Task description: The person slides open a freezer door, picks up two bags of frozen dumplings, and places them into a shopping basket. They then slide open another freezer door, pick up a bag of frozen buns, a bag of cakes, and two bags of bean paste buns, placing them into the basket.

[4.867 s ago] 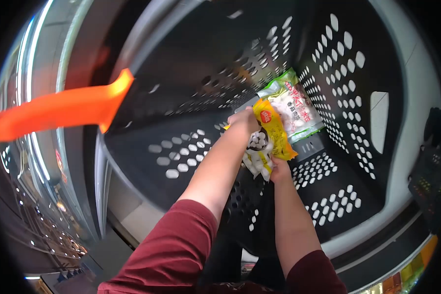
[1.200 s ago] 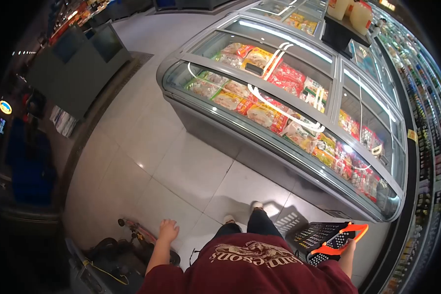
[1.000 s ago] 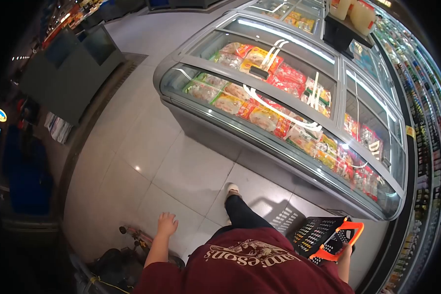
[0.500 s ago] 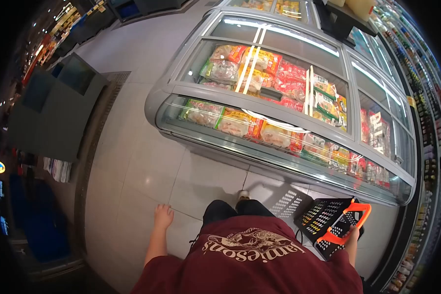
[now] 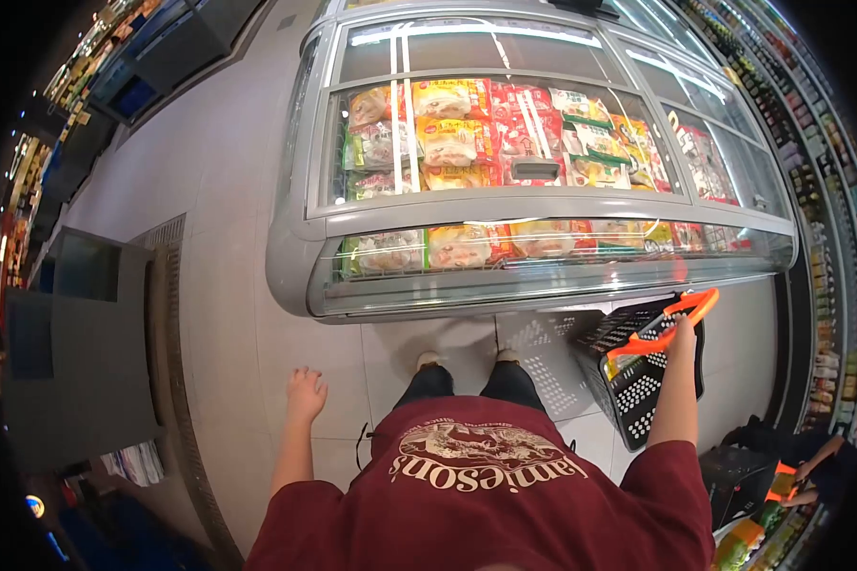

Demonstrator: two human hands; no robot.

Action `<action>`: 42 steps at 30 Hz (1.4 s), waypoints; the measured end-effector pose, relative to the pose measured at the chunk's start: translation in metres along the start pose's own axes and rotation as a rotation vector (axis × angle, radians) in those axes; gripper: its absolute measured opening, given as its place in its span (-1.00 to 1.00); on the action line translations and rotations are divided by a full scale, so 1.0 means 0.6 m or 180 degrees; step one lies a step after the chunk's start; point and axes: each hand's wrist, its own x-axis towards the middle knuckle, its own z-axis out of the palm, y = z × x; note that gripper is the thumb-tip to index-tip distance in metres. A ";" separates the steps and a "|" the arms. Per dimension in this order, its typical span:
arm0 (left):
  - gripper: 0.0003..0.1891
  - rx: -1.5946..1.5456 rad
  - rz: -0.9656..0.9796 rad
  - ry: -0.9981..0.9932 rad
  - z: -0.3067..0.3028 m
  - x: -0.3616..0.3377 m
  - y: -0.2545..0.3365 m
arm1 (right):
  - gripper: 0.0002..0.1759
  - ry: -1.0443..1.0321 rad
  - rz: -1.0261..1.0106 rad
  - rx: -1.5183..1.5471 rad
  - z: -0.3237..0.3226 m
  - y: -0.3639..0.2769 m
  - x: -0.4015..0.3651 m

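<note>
My right hand [image 5: 682, 333] is closed round the orange handle of a black perforated shopping basket [image 5: 628, 398], which hangs tilted to my right; something yellow shows inside it. At my other side, my left hand [image 5: 306, 392] hangs over the floor, its fingers loosely apart and holding nothing. In front of me stands a chest freezer [image 5: 543, 204] with glass sliding lids, apparently closed. Bags of frozen food [image 5: 452, 141] in yellow, red, white and green lie in rows under the glass. Neither hand touches the freezer.
Long shelves of goods [image 5: 824, 285] run along the right side. At the lower right is another person's arm [image 5: 819, 466], near a black basket [image 5: 736, 483] with orange parts. A grey cabinet [image 5: 86, 352] stands on the left, beside a floor grate [image 5: 173, 314].
My view has turned and come closer to the freezer, which now lies squarer ahead. The basket has swung upward in view with my right hand. Another person's arm has appeared at lower right.
</note>
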 end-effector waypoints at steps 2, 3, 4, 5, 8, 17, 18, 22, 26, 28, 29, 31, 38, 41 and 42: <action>-0.71 0.0257 0.0125 0.0164 -0.049 0.029 -0.021 | -0.79 0.0181 0.0111 -0.0093 0.037 0.010 0.011; -0.73 0.0182 0.0274 0.0262 -0.071 0.042 -0.022 | -0.77 0.0133 0.0188 0.0056 0.051 0.007 -0.005; -0.75 0.0095 0.0413 0.0355 -0.090 0.054 -0.019 | -0.75 0.0103 0.0189 0.0017 0.059 0.006 -0.016; -0.77 0.0009 0.0554 0.0441 -0.110 0.069 -0.014 | -0.74 0.0054 0.0259 0.0012 0.066 0.006 -0.021; -0.77 -0.0371 0.1168 0.0978 -0.164 0.114 0.065 | -0.76 0.0252 0.0400 0.0001 0.097 0.023 -0.027; -0.69 -0.0876 0.2383 0.1074 -0.192 0.288 0.425 | -0.85 0.0963 0.0564 0.0761 0.155 -0.050 -0.056; -0.67 -0.0786 0.2350 0.1165 -0.190 0.308 0.475 | -0.85 0.1001 0.0522 0.1050 0.144 -0.043 -0.021; -0.59 -0.0536 0.2067 0.1278 -0.168 0.371 0.655 | -0.80 0.1068 0.0562 0.1656 0.100 -0.020 0.063; -0.58 -0.0625 0.2062 0.1248 -0.131 0.441 0.723 | -0.78 0.0563 0.0540 0.1699 0.073 -0.012 0.067; -0.58 -0.0681 0.2229 0.1164 -0.128 0.456 0.727 | -0.75 0.0631 0.0667 0.1548 0.070 -0.015 0.054; -0.57 -0.0652 0.2325 0.1143 -0.129 0.459 0.724 | -0.72 0.0651 0.0727 0.1480 0.071 -0.019 0.045; -0.57 -0.0502 0.2560 0.1193 -0.137 0.468 0.720 | -0.66 0.0215 0.1048 0.1231 0.062 -0.033 0.020; -0.59 -0.0149 0.3326 0.1498 -0.168 0.527 0.730 | -0.60 -0.0042 0.1111 0.0485 0.033 -0.023 0.026; -0.61 -0.0282 0.3431 0.1720 -0.188 0.607 0.738 | -0.61 0.0155 0.1060 0.0272 0.030 -0.011 0.036; -0.62 -0.0351 0.3473 0.1787 -0.193 0.636 0.741 | -0.61 0.0193 0.1052 0.0215 0.026 -0.008 0.038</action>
